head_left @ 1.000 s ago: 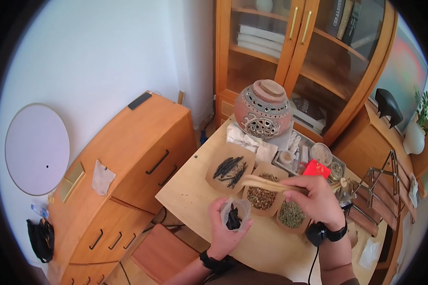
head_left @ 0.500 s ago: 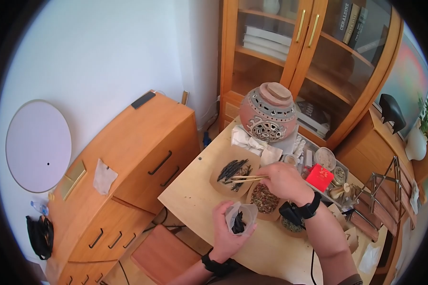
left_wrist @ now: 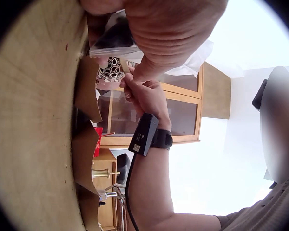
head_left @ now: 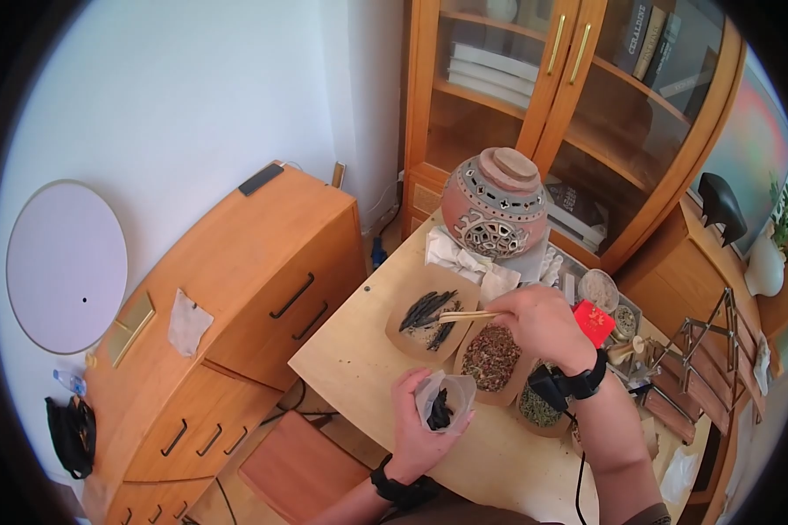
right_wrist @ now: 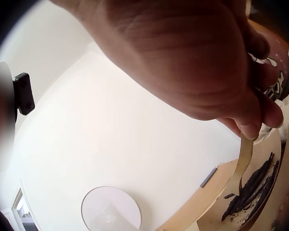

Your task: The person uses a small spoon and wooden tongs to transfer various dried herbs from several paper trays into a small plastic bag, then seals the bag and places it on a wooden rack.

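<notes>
One pair of wooden tweezers is pinched in the right hand, tips left of that grip over dark strips in a paper tray, their bite hard to make out; nearer the body, the left hand grips a translucent bag of dark pieces.

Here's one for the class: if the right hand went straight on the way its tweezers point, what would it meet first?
Probably the dark strips in the brown tray: the right hand holds wooden tweezers with their tips towards them. Whether the tips already touch is unclear.
</notes>
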A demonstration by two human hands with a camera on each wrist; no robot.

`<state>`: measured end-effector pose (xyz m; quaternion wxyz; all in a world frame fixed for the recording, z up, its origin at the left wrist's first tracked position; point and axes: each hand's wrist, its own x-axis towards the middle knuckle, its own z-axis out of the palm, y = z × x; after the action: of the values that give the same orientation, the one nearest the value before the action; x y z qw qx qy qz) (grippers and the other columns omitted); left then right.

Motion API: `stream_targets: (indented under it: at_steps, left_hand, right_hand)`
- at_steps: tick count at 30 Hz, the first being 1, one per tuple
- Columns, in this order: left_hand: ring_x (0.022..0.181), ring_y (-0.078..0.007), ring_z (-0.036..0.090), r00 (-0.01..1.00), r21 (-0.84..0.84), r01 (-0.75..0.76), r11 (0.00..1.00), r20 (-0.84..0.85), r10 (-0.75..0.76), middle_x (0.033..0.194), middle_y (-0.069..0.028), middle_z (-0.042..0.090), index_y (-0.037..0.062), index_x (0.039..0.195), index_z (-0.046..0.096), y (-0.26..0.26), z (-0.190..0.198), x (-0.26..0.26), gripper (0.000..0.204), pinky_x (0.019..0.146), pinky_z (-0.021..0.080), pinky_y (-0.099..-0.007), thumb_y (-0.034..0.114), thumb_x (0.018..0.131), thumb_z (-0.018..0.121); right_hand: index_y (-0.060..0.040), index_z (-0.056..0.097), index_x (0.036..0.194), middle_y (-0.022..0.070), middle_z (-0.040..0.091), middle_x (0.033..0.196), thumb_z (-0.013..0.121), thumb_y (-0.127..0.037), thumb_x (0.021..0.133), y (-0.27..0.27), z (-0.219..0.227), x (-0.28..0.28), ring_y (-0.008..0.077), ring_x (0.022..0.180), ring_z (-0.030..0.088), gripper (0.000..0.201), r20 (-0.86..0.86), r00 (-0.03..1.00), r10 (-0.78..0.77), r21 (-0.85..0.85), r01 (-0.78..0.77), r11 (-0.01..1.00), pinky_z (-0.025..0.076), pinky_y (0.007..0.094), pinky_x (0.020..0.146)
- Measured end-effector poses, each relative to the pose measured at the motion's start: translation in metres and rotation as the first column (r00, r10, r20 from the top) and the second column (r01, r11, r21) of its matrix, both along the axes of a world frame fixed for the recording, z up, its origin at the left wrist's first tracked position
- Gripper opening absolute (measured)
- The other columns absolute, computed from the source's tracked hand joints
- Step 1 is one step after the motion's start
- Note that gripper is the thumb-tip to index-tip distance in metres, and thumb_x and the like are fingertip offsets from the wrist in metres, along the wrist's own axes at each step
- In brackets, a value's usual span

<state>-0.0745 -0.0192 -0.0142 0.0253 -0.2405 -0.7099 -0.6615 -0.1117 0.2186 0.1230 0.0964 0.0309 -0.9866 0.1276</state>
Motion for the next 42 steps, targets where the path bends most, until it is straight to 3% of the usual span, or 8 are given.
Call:
stream_targets:
  at_steps: [15, 17, 19, 23, 28, 33, 39, 42]
  left_hand:
    - [0.122, -0.0179, 0.055, 1.000, -0.019, -0.003, 1.000, 0.023, 0.004, 0.140, -0.0083, 0.042, 0.0055, 0.151, 0.034, 0.000, -0.009, 0.001, 0.092, 0.091, 0.059, -0.0310, 0.003, 0.080, 0.092]
    - [0.122, -0.0178, 0.055, 0.999, -0.016, -0.015, 1.000, 0.032, 0.016, 0.140, -0.0081, 0.042, 0.0056, 0.151, 0.033, 0.000, -0.010, 0.003, 0.091, 0.092, 0.060, -0.0310, 0.003, 0.081, 0.091]
    - [0.130, -0.0264, 0.051, 0.991, 0.110, -0.008, 0.994, 0.135, -0.007, 0.143, -0.0147, 0.041, 0.0027, 0.148, 0.038, 0.002, -0.011, 0.004, 0.090, 0.111, 0.048, -0.0383, 0.010, 0.078, 0.094]
    - [0.124, -0.0179, 0.055, 0.995, 0.049, 0.026, 0.998, 0.092, -0.031, 0.140, -0.0090, 0.042, 0.0063, 0.153, 0.030, 0.001, -0.011, 0.003, 0.093, 0.093, 0.060, -0.0318, 0.001, 0.082, 0.090]
    - [0.124, -0.0188, 0.055, 0.998, 0.046, 0.024, 0.999, 0.056, -0.027, 0.139, -0.0096, 0.042, 0.0046, 0.152, 0.030, 0.002, -0.005, 0.002, 0.093, 0.101, 0.055, -0.0334, 0.000, 0.082, 0.089]
    - [0.125, -0.0189, 0.055, 0.999, 0.025, 0.017, 1.000, 0.049, -0.019, 0.139, -0.0097, 0.042, 0.0044, 0.152, 0.030, 0.001, -0.003, 0.002, 0.093, 0.103, 0.053, -0.0337, 0.001, 0.081, 0.090]
    - [0.125, -0.0194, 0.053, 0.995, 0.051, 0.025, 0.998, 0.095, -0.030, 0.139, -0.0092, 0.042, 0.0051, 0.151, 0.032, 0.002, -0.006, 0.003, 0.093, 0.103, 0.052, -0.0337, 0.003, 0.080, 0.092]
    - [0.124, -0.0197, 0.053, 0.999, 0.034, 0.025, 0.999, 0.047, -0.027, 0.139, -0.0091, 0.042, 0.0054, 0.149, 0.033, 0.003, -0.004, 0.001, 0.093, 0.104, 0.051, -0.0351, 0.005, 0.079, 0.093]
  right_hand:
    - [-0.0103, 0.083, 0.108, 0.0150, 0.077, 0.090, 0.075, -0.010, 0.089, 0.009, 0.024, 0.029, 0.0315, 0.086, 0.075, 0.021, -0.014, 0.999, -0.048, -0.145, 0.046, 0.988, 0.058, 0.0434, 0.080]
    - [-0.0023, 0.081, 0.114, 0.0113, 0.077, 0.087, 0.075, -0.003, 0.092, 0.009, 0.039, 0.049, 0.0175, 0.078, 0.073, 0.023, 0.201, 0.977, -0.078, -0.616, 0.188, 0.765, 0.057, 0.0324, 0.075]
    - [0.0014, 0.080, 0.116, 0.0093, 0.077, 0.086, 0.074, 0.000, 0.093, 0.006, 0.046, 0.074, 0.0127, 0.077, 0.070, 0.023, 0.207, 0.977, -0.053, -0.711, 0.187, 0.678, 0.055, 0.0287, 0.073]
    - [0.0059, 0.078, 0.117, 0.0076, 0.078, 0.084, 0.073, 0.006, 0.095, -0.009, 0.057, 0.117, 0.0083, 0.076, 0.069, 0.023, 0.273, 0.962, 0.011, -0.840, 0.233, 0.491, 0.055, 0.0259, 0.070]
    - [0.0031, 0.079, 0.115, 0.0103, 0.079, 0.082, 0.077, 0.001, 0.093, -0.027, 0.046, 0.136, 0.0128, 0.071, 0.073, 0.023, 0.298, 0.954, 0.004, -0.793, 0.245, 0.558, 0.056, 0.0284, 0.064]
    - [-0.0021, 0.081, 0.112, 0.0157, 0.076, 0.081, 0.084, -0.010, 0.089, -0.032, 0.045, 0.133, 0.0227, 0.067, 0.074, 0.025, 0.240, 0.971, 0.001, -0.580, 0.142, 0.802, 0.056, 0.0325, 0.064]
    - [-0.0006, 0.080, 0.112, 0.0172, 0.077, 0.082, 0.081, -0.008, 0.090, -0.034, 0.052, 0.131, 0.0239, 0.064, 0.071, 0.023, 0.228, 0.963, -0.145, -0.704, 0.266, 0.659, 0.055, 0.0323, 0.062]
    - [-0.0001, 0.080, 0.114, 0.0184, 0.077, 0.084, 0.079, -0.007, 0.091, -0.022, 0.039, 0.117, 0.0238, 0.061, 0.069, 0.024, 0.097, 0.972, -0.215, -0.641, 0.226, 0.733, 0.054, 0.0315, 0.061]
